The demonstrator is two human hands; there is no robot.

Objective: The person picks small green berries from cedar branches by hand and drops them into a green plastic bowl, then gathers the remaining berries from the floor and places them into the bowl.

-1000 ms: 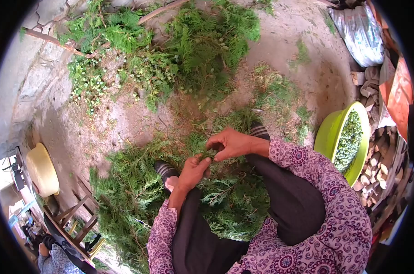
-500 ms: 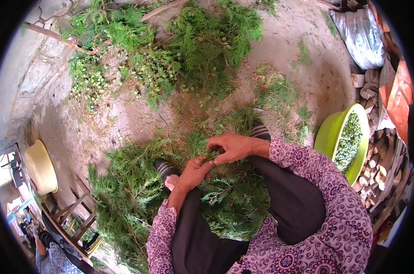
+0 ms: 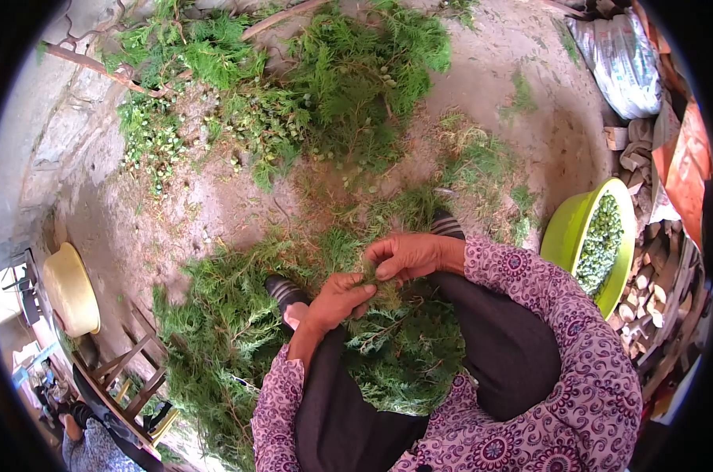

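Observation:
My left hand (image 3: 339, 300) and my right hand (image 3: 408, 256) are close together above the green branches between my legs. Both are closed around a small green sprig (image 3: 369, 273), thumbs and fingers pinched on it. Cut evergreen branches (image 3: 215, 338) lie beneath and to the left of my hands. A larger leafy heap (image 3: 349, 79) with small pale green cones rests on the ground farther off. To my right stands a lime-green basin (image 3: 559, 230) holding many small green cones (image 3: 600, 244).
At the left are a yellow basin (image 3: 72, 289) and a wooden frame (image 3: 128, 370). Another person's arm and patterned clothing (image 3: 97, 450) show at the lower left. A clear plastic bundle (image 3: 620, 63) and chopped wood (image 3: 644, 295) lie at the right.
My right hand has shifted slightly right and down, its fingers curled differently. My left hand's thumb now points more toward the right hand, and the sprig shows between them.

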